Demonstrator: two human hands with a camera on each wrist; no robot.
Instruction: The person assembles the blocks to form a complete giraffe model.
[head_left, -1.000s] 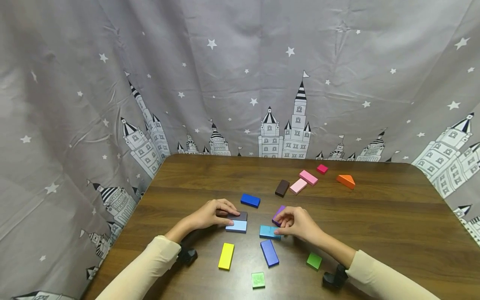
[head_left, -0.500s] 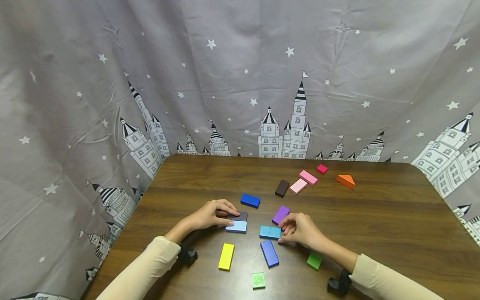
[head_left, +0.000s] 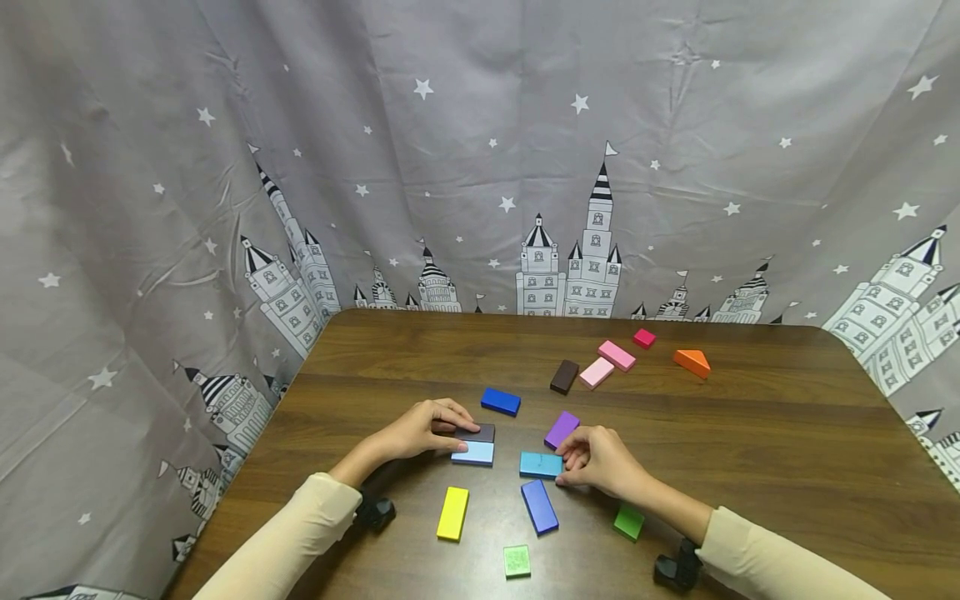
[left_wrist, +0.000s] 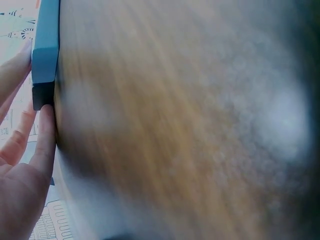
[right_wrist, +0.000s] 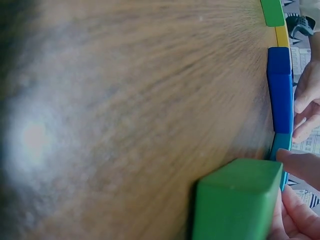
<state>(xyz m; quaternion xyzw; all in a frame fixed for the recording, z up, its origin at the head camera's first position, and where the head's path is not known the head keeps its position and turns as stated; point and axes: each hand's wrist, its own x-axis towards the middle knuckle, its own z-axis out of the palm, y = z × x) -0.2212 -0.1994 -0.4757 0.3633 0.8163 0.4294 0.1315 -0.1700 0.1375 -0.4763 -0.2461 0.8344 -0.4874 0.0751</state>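
My left hand (head_left: 416, 429) rests on two blocks lying side by side. Its thumb is on the light blue block (head_left: 474, 453) and its fingers reach over the dark grey block (head_left: 483, 433). In the left wrist view, a fingertip (left_wrist: 46, 117) touches the dark block's end. My right hand (head_left: 603, 458) pinches the right end of the teal block (head_left: 538, 464) between thumb and fingers. A purple block (head_left: 562, 428) lies just behind the teal block, and a blue-violet block (head_left: 539, 507) in front of it.
On the wooden table (head_left: 750, 442) lie a yellow block (head_left: 452, 514), a blue block (head_left: 501, 401) and two green blocks, one light (head_left: 517, 562). Further back are a dark brown block (head_left: 564, 377), pink blocks (head_left: 597, 372) and an orange triangle (head_left: 692, 362). A patterned curtain (head_left: 480, 167) stands behind.
My right hand has shifted slightly toward me, off the purple block, its fingers now at the teal block's right end. The left hand and its two blocks have not visibly moved.
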